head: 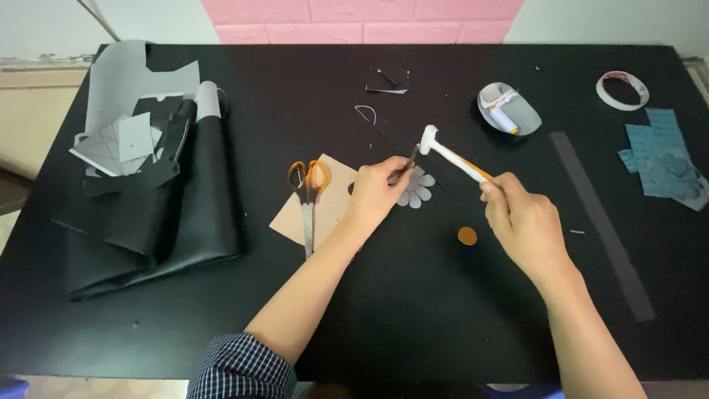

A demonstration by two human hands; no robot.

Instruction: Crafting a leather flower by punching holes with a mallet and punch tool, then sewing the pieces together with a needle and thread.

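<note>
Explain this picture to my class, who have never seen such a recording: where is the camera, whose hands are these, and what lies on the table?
The one picture comes from a camera worn on a person's head, looking down at their own bare hands over a black table. The left hand pinches a thin dark tool upright on a grey flower shape. The right hand holds a small white-headed hammer raised beside that tool. Nearby lie orange-handled scissors on tan card, a small brown disc, a roll of tape, a grey dish, blue paper pieces and folded black material.
</note>
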